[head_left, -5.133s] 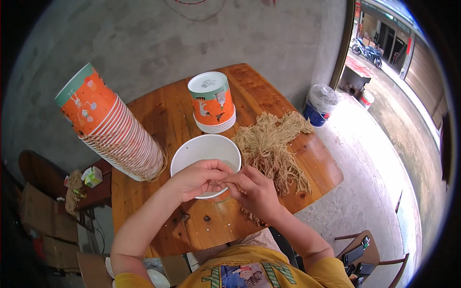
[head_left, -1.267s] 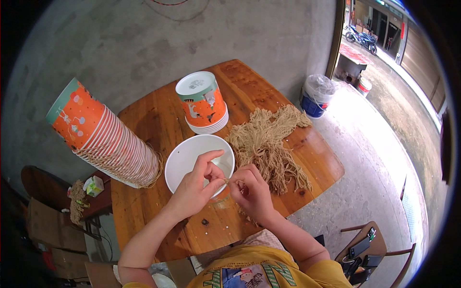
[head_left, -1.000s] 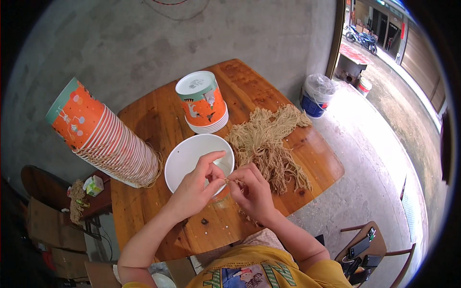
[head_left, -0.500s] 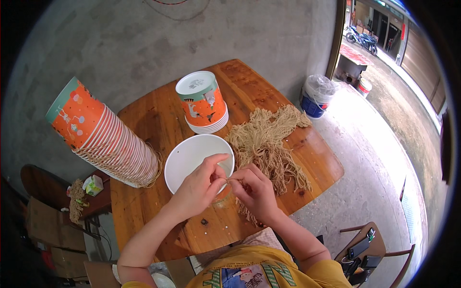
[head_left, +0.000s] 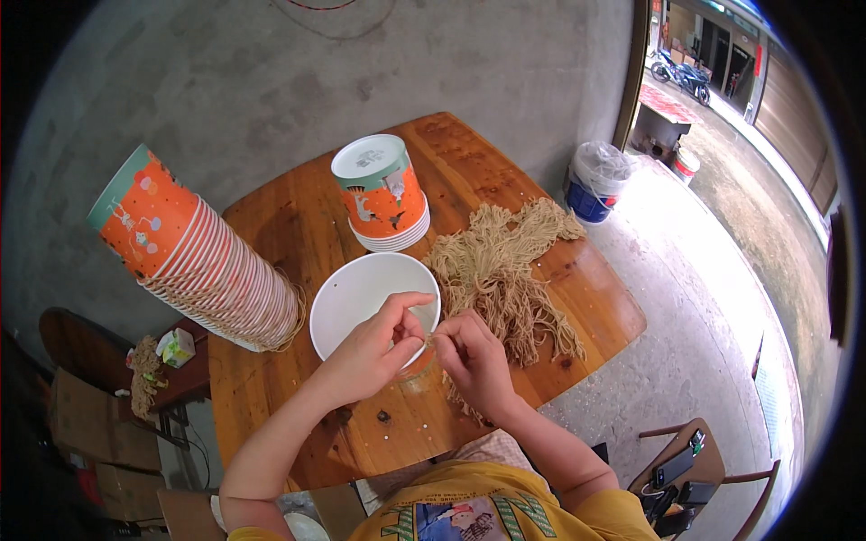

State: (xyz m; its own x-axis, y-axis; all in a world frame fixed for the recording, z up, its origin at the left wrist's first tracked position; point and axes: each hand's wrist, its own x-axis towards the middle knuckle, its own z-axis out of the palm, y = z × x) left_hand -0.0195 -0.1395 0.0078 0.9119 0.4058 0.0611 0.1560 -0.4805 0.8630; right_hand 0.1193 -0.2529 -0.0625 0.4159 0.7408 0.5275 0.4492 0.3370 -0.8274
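Wooden table [head_left: 289, 212], grey wall [head_left: 451, 54]: a strand [head_left: 428, 340] at my fingertips, beside the right rim of the tub [head_left: 341, 311].

My right hand [head_left: 476, 368] pinches it; whether my left hand [head_left: 365, 356] grips, I can't tell. Just beyond, nearer my right, the cord pile [head_left: 505, 270] runs away from me. The tub shows a dark speck inside; behind it, upturned tubs [head_left: 383, 200]; left, a tall stack [head_left: 203, 257].

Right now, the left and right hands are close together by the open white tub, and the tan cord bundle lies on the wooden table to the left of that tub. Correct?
Not quite: the tan cord bundle lies to the right of the open white tub, as the head view shows. The left hand and right hand are indeed close together.
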